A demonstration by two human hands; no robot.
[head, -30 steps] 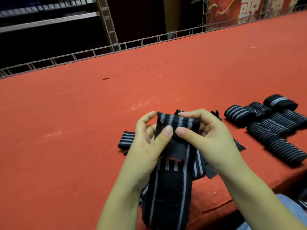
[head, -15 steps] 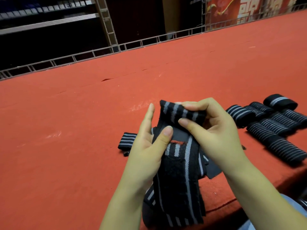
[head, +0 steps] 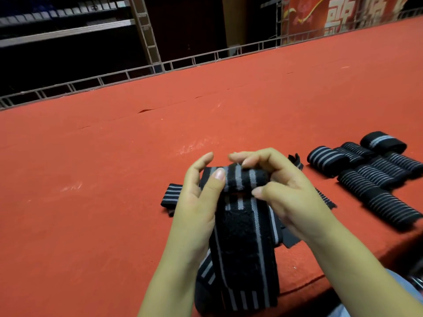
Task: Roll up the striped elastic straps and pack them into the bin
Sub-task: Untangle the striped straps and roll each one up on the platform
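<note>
Both hands (head: 240,191) grip a striped strap (head: 242,236) over the red felt table (head: 91,191), dark shelving (head: 68,30) behind.

Both forearms bare to the frame edge, no sleeves. Left hand (head: 196,207) and right hand (head: 290,193): no rings, nails short and plain

A black elastic strap with grey stripes (head: 240,236) is partly rolled at its far end, the tail trailing toward six o'clock. Finished rolled straps (head: 366,175) lie clustered at three o'clock.
</note>
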